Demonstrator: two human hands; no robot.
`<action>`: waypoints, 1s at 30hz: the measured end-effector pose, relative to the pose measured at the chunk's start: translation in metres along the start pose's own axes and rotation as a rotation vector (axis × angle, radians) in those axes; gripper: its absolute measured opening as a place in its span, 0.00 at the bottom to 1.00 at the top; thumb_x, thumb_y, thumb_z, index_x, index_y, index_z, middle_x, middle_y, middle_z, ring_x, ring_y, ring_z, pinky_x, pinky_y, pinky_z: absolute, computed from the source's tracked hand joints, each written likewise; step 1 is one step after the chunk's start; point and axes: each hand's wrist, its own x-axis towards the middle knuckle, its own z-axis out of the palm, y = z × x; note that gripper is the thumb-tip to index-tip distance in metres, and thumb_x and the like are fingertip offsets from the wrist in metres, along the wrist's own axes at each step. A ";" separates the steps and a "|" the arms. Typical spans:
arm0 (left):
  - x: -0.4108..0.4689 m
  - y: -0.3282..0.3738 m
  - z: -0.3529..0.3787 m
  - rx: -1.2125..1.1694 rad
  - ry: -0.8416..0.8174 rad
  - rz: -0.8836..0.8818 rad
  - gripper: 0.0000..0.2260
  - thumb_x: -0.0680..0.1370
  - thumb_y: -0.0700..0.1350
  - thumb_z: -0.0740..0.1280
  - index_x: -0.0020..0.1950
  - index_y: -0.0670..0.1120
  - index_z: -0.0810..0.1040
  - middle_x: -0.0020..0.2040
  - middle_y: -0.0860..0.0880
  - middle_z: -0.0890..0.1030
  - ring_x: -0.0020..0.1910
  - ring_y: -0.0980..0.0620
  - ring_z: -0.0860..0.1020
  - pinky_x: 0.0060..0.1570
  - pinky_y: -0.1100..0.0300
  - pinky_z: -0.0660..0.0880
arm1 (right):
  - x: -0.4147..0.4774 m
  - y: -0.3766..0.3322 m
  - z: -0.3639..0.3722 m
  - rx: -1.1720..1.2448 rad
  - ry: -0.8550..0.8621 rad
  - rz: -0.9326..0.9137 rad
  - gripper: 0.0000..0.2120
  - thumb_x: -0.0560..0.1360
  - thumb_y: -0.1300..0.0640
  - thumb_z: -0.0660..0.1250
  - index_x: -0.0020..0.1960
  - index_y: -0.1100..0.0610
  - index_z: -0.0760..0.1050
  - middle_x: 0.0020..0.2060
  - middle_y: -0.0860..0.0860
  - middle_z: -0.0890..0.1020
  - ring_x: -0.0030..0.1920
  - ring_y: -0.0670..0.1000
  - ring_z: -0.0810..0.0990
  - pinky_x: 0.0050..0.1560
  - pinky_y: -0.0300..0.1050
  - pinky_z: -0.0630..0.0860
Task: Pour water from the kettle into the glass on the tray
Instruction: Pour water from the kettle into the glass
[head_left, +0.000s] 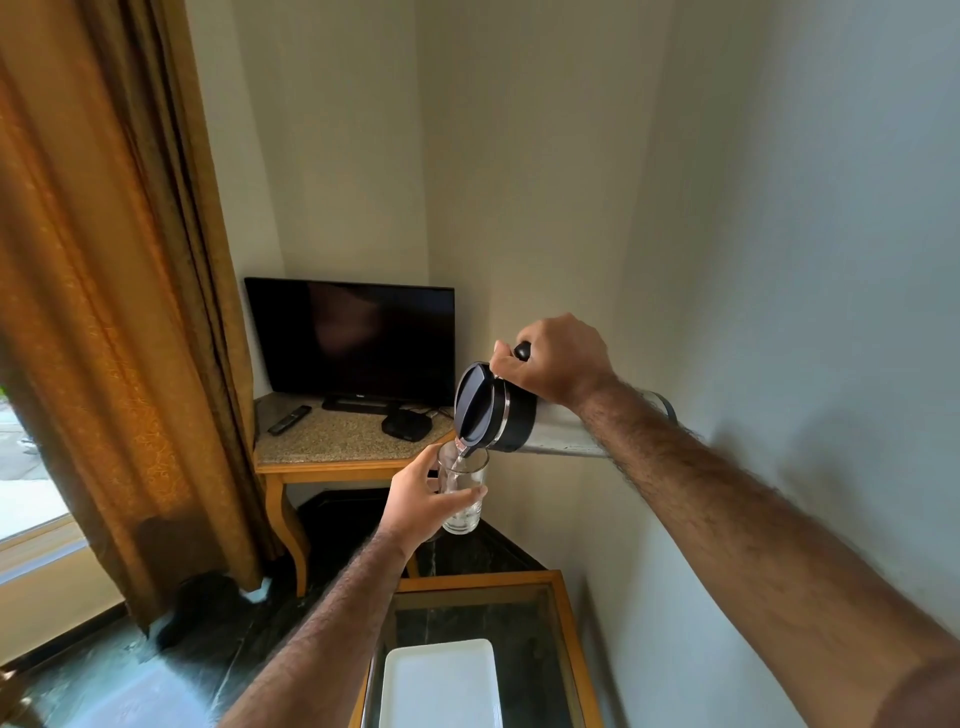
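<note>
My right hand (558, 361) grips the handle of a black kettle (493, 410) and holds it tipped forward, spout down. A thin stream of water runs from the spout into a clear glass (462, 493). My left hand (423, 499) holds that glass in the air just under the spout, fingers wrapped around its side. A little water shows in the bottom of the glass. The white rectangular tray (439, 686) lies below on a glass-topped table, with nothing on it.
The wood-framed glass table (563, 623) stands against the right wall. A grey stone shelf (561, 441) juts from the wall behind the kettle. A corner table (337, 441) carries a TV (353, 340), a remote and a black box. An orange curtain (114, 312) hangs at left.
</note>
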 end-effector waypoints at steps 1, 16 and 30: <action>0.000 -0.001 0.000 0.004 0.002 0.002 0.24 0.61 0.59 0.81 0.49 0.79 0.75 0.55 0.59 0.86 0.56 0.54 0.85 0.63 0.40 0.80 | 0.000 0.000 0.000 0.000 -0.004 -0.006 0.27 0.72 0.38 0.63 0.24 0.55 0.61 0.18 0.46 0.62 0.19 0.48 0.60 0.27 0.36 0.56; 0.005 -0.008 -0.001 0.021 0.022 -0.006 0.25 0.67 0.50 0.83 0.59 0.64 0.78 0.56 0.56 0.86 0.56 0.53 0.85 0.62 0.40 0.81 | 0.008 -0.005 -0.002 -0.001 -0.014 -0.039 0.27 0.72 0.37 0.62 0.24 0.53 0.60 0.18 0.46 0.62 0.19 0.47 0.61 0.28 0.36 0.57; 0.010 -0.014 -0.002 0.013 0.031 -0.002 0.28 0.65 0.53 0.83 0.63 0.59 0.79 0.58 0.56 0.85 0.55 0.54 0.85 0.57 0.49 0.82 | 0.008 -0.004 0.001 -0.009 -0.005 -0.057 0.28 0.72 0.38 0.64 0.23 0.53 0.59 0.17 0.45 0.61 0.19 0.47 0.59 0.28 0.35 0.56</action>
